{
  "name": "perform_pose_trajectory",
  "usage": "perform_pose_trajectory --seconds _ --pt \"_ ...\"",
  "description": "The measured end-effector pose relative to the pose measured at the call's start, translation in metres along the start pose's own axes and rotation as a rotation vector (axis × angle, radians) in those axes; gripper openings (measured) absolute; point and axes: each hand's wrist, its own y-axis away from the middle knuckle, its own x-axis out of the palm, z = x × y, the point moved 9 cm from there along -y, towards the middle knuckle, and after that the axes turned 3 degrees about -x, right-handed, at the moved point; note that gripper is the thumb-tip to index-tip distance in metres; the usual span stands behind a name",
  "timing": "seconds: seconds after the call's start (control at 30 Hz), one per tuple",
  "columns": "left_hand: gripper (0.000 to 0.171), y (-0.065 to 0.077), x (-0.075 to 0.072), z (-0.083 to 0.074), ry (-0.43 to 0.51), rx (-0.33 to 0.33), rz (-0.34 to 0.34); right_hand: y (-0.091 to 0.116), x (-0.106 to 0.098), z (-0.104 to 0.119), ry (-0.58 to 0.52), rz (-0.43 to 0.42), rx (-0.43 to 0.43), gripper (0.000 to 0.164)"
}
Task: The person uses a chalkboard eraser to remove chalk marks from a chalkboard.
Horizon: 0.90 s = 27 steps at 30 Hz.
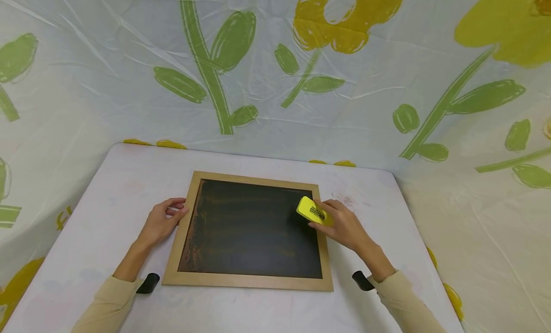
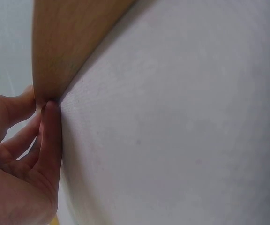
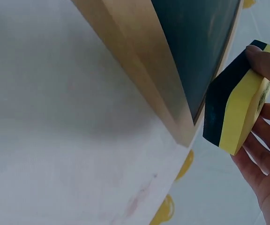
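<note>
A small chalkboard in a light wooden frame lies on the white-covered table, its dark surface streaked with faint brownish marks. At the frame's left edge, my left hand pinches the wood between thumb and fingers; the left wrist view shows the fingertips at its edge. My right hand holds a yellow chalkboard eraser over the upper right of the board. In the right wrist view, the eraser's black felt faces the board. Whether the felt touches it, I cannot tell.
The white cloth-covered table extends around the board. Behind and beside it hangs a pale sheet printed with yellow flowers and green leaves. A black band piece shows by the left sleeve, and another by the right.
</note>
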Motion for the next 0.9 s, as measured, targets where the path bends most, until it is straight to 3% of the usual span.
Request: perform_pose_trajectory --seconds 0.9 --pt "0.041 0.002 -0.002 -0.002 0.012 -0.016 -0.002 0.003 0.0 -0.075 0.019 -0.059 0.222 0.064"
